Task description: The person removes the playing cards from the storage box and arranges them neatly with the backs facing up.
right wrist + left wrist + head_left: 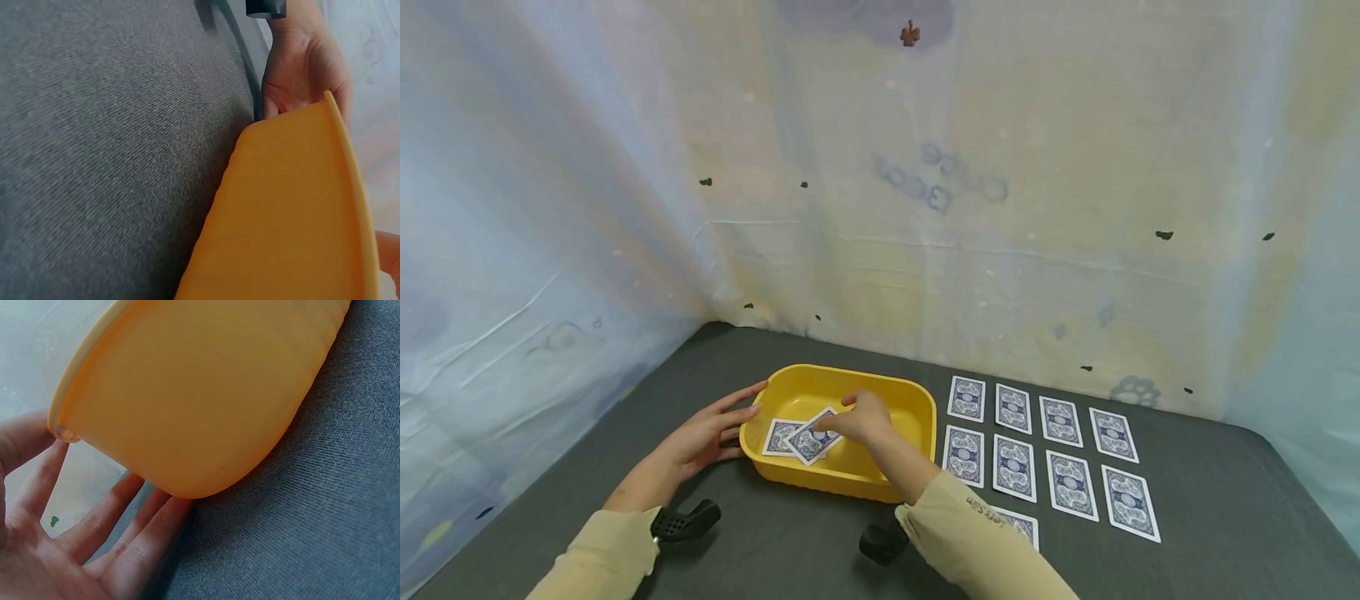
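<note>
A yellow plastic basin (917, 400) stands on the dark cloth. My left hand (703, 437) is at its left end, fingers spread; in the left wrist view the fingertips (178, 503) touch the outer wall (187, 394) near the rim. My right hand (868, 417) reaches into the basin from the near right side. Its thumb lies over a blue-backed playing card (808, 442), with the index finger apart from the thumb. That card sits askew across another face-down card (778, 435). In the right wrist view the basin wall (294, 200) hides most of the right hand.
Several face-down playing cards (1015, 467) lie in rows right of the basin, one partly behind the right sleeve (977, 533). The dark table cloth (775, 542) runs back to a pale hanging sheet (962, 250). Black wrist devices (688, 521) are on both arms.
</note>
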A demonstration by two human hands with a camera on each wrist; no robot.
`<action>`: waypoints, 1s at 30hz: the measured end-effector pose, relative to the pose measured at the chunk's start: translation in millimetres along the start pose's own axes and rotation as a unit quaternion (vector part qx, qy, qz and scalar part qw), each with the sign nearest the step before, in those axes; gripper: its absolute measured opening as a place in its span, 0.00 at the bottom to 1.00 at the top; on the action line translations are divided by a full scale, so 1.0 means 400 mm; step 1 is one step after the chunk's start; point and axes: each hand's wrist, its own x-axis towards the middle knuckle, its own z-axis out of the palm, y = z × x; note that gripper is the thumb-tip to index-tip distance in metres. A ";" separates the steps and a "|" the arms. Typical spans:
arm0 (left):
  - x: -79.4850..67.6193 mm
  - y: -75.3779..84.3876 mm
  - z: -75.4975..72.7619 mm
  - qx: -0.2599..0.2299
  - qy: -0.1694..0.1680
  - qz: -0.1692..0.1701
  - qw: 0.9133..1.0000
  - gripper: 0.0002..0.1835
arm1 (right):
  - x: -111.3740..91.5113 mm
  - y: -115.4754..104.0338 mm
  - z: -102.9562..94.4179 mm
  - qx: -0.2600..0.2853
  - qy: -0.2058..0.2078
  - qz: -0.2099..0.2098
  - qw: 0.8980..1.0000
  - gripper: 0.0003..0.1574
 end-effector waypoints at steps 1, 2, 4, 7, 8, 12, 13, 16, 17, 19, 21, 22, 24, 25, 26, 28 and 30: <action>-0.001 -0.001 0.000 0.000 0.001 -0.001 1.000 0.37 | 0.000 -0.002 0.006 -0.012 -0.002 0.004 1.000 0.37; -0.001 -0.002 -0.001 0.001 0.003 -0.002 1.000 0.37 | 0.001 -0.005 0.012 -0.023 -0.005 0.009 1.000 0.38; -0.002 -0.004 -0.002 0.000 0.005 -0.003 1.000 0.37 | 0.002 -0.011 0.023 -0.042 -0.012 0.021 0.999 0.41; -0.004 -0.006 -0.005 0.000 0.005 -0.003 1.000 0.36 | 0.007 -0.019 0.039 -0.079 -0.019 0.029 0.996 0.45; -0.004 -0.006 -0.006 0.000 0.005 -0.003 1.000 0.36 | 0.009 -0.021 0.044 -0.089 -0.021 0.032 0.995 0.47; -0.005 -0.005 -0.005 0.000 -0.004 0.001 1.000 0.36 | 0.012 -0.029 0.060 -0.113 -0.022 0.047 0.992 0.54; -0.005 -0.004 -0.005 0.000 -0.006 0.003 1.000 0.36 | 0.011 -0.031 0.063 -0.112 -0.021 0.051 0.992 0.54; -0.001 -0.003 -0.003 -0.001 -0.010 0.006 1.000 0.36 | 0.009 -0.034 0.071 -0.119 -0.017 0.054 0.991 0.53; 0.000 -0.002 -0.002 -0.001 -0.010 0.005 1.000 0.36 | 0.008 -0.035 0.074 -0.128 -0.015 0.051 0.990 0.51; 0.000 -0.001 -0.001 0.001 -0.009 0.004 1.000 0.36 | 0.005 -0.034 0.080 -0.151 -0.011 0.042 0.988 0.46; -0.002 0.000 0.000 0.001 -0.006 0.003 1.000 0.36 | 0.002 -0.034 0.085 -0.176 -0.008 0.026 0.984 0.40; -0.002 0.000 0.000 0.001 -0.005 0.002 1.000 0.36 | 0.000 -0.032 0.088 -0.187 -0.006 0.018 0.982 0.37; -0.003 0.000 0.001 -0.001 -0.003 0.000 1.000 0.36 | -0.002 -0.028 0.093 -0.202 0.001 0.003 0.979 0.33; -0.003 0.000 0.001 -0.003 -0.002 0.000 1.000 0.36 | -0.002 -0.027 0.095 -0.207 0.005 -0.002 0.978 0.33; -0.002 0.000 0.001 -0.001 -0.006 0.002 1.000 0.36 | -0.003 -0.025 0.096 -0.214 0.008 -0.006 0.977 0.33; -0.001 0.000 0.002 -0.004 -0.006 0.000 1.000 0.36 | -0.002 -0.021 0.098 -0.217 0.015 -0.009 0.976 0.33; 0.000 0.001 0.001 -0.005 -0.007 -0.001 1.000 0.36 | -0.001 -0.018 0.097 -0.219 0.018 -0.010 0.975 0.36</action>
